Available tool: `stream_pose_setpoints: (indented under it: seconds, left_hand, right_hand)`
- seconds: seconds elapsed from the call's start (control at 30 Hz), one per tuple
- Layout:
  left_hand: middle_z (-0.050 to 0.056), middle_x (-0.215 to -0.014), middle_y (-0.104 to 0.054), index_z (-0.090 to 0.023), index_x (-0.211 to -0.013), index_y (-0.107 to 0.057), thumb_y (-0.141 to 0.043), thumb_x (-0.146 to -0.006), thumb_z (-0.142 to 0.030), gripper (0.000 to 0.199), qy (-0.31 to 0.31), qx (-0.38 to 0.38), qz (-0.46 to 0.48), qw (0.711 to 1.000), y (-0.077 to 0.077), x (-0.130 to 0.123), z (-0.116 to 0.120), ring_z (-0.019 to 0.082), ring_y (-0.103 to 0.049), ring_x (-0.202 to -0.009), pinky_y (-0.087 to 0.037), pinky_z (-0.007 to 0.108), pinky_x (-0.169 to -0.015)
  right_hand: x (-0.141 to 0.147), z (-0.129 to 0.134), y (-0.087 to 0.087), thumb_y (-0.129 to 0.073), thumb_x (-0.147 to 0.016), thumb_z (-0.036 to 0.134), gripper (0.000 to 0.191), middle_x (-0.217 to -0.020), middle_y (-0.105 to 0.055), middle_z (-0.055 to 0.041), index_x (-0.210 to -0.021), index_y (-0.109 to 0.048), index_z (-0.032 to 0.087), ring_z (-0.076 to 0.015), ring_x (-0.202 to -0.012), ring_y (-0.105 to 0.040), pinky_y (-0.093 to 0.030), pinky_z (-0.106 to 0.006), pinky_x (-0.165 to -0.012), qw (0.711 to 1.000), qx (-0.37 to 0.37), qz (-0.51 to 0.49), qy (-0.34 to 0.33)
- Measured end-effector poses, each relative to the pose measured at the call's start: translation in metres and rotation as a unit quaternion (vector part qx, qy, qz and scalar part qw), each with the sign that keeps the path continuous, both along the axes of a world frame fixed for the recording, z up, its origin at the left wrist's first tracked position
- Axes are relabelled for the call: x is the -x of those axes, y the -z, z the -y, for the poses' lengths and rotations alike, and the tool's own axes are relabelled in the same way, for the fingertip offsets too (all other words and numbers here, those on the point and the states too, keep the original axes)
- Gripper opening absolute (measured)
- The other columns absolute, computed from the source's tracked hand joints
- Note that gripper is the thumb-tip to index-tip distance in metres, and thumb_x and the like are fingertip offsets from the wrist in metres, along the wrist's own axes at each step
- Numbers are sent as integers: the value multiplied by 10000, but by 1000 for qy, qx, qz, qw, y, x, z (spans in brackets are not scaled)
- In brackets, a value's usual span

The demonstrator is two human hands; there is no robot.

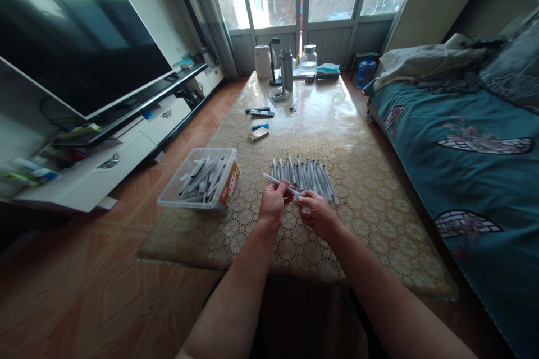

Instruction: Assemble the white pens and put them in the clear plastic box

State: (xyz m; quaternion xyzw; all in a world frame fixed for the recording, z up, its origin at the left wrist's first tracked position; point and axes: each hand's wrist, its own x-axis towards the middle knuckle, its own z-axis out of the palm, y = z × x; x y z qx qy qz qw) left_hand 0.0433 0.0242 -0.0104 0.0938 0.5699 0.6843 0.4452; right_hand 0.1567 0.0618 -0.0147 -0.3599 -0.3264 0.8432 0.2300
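Note:
A slim white pen (273, 179) is held between both hands over the near part of the table, slanting up to the left. My left hand (274, 202) pinches its middle. At its right end the fingers of my right hand (316, 214) are closed round it; what else they may cover is hidden. Just beyond the hands lies a row of several similar white pens (309, 176) with dark tips, side by side. To the left stands a clear plastic box (168, 193) with more pens and white pieces jumbled inside.
The patterned table (370, 235) also carries a cigarette pack (258, 134), a blue lighter (260, 126), a remote control (261, 114), a glass ashtray (278, 95), a steel flask (286, 70), a kettle (263, 61) and a glass jug (309, 60). A bed (458, 179) stands at the right.

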Motion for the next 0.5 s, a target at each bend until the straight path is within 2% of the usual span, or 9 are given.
stream_pose_setpoints:
  seconds: [0.13, 0.23, 0.4, 0.5]
  left_hand:
    - [27, -666, -647, -152, -767, -554, -731, -671, -398, 317, 11, -2, -12, 1000, -1, 0, 1, 114, -587, -554, -459, 240, -567]
    - [14, -670, -647, -171, -881, -534, -731, -680, -372, 346, 4, -8, -33, 999, -3, 1, 1, 112, -588, -544, -453, 232, -562]
    - [-1, -684, -640, -198, -985, -511, -674, -740, -305, 313, -44, -17, -46, 998, -7, 10, 3, 112, -594, -550, -465, 236, -574]
    - [5, -705, -641, -200, -961, -512, -600, -774, -194, 207, -100, -35, 16, 994, -8, 22, 3, 120, -617, -593, -490, 252, -606]
  right_hand:
    - [-1, -1, -1, -608, -725, 337, 226, -634, -545, 35, -861, -505, 189, -24, -357, -284, -139, -160, -341, 999, 46, -15, 1]
    - [-4, -2, 0, -635, -748, 372, 239, -580, -505, 42, -794, -533, 161, -13, -355, -250, -116, -163, -342, 999, 17, 2, -28]
    - [-16, 2, -2, -723, -686, 370, 302, -533, -485, 69, -755, -503, 174, -6, -349, -226, -89, -168, -343, 992, -10, 9, -128]
    - [-27, 0, -8, -706, -703, 375, 296, -483, -463, 81, -757, -477, 195, -21, -340, -247, -101, -167, -335, 976, -30, 20, -215]
